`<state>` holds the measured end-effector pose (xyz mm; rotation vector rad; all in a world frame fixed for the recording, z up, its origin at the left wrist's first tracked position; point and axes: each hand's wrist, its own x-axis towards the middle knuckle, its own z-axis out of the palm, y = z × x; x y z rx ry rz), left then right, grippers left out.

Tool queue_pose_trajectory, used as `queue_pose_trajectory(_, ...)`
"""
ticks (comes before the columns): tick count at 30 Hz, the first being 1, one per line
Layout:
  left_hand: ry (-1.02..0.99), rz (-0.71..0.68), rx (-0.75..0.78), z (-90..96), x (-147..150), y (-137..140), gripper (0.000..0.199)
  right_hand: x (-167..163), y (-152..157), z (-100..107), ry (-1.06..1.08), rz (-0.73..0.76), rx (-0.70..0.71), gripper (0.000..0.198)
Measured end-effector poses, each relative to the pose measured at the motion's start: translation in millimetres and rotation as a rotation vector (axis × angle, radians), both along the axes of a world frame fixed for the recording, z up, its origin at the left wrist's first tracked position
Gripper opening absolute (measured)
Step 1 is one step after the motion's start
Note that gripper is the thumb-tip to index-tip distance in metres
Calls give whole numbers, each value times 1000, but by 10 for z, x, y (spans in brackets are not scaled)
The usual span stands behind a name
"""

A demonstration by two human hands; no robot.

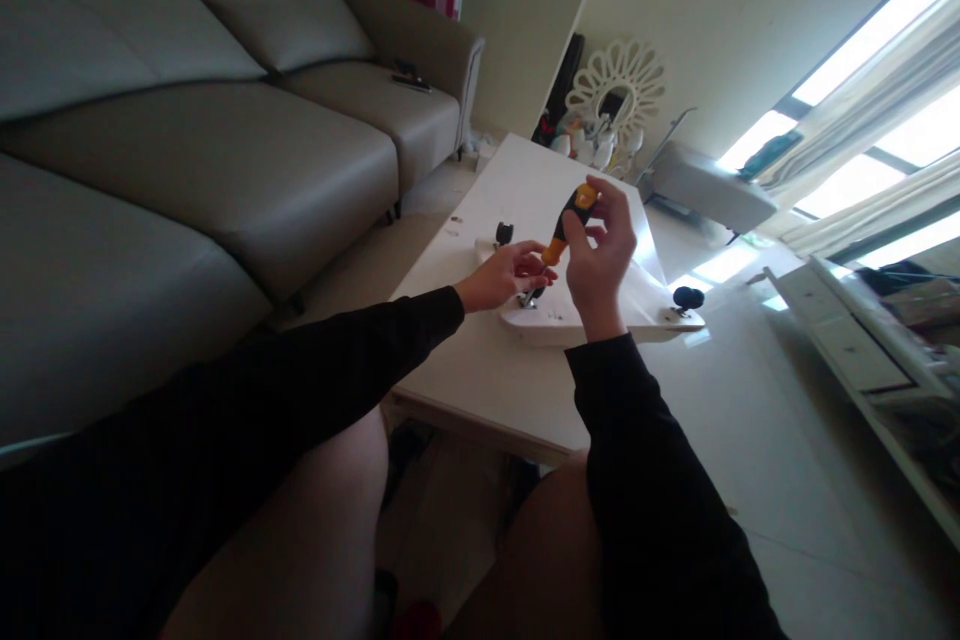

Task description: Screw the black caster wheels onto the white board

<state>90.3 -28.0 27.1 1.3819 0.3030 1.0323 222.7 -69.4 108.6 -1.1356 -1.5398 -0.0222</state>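
Observation:
In my right hand (600,245) is a screwdriver (571,223) with a yellow and black handle, tilted with its shaft pointing down and left. My left hand (517,275) has its fingers closed about the screwdriver's shaft, just above a caster wheel (535,293). That caster sits at the near left corner of a white board (592,322) with rounded corners. Another black caster (688,298) stands at the board's right corner, and a third caster (504,233) at its far left. My fingers partly hide the near caster and the screwdriver's tip.
The board lies on a white table (465,350), its right end jutting past the table's edge. A grey sofa (300,130) runs along the left, with a dark object (411,80) on its seat. At right stands a white drawer cabinet (855,340); a petal-framed mirror (619,85) is behind.

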Motion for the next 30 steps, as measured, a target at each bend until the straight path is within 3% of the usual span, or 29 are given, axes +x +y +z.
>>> queue_pose_trajectory(4,24,21,-4,-31,-3,9,23,-29,-29,-5,-55,20,5,42)
queue_pose_trajectory(11,53,98,-31,26,25,-2,16,-58,-22,-18,-1,-42,33,47)
queue_pose_trajectory(17,133,190,-8,60,4,-21,14,-27,47,-117,-12,121,109,46)
queue_pose_trajectory(22,215,127,141,67,-83,-35,10,-26,59,-127,-33,109,163,44)
queue_pose_trajectory(30,176,136,114,28,-60,-41,13,-15,85,-145,-50,54,180,51)
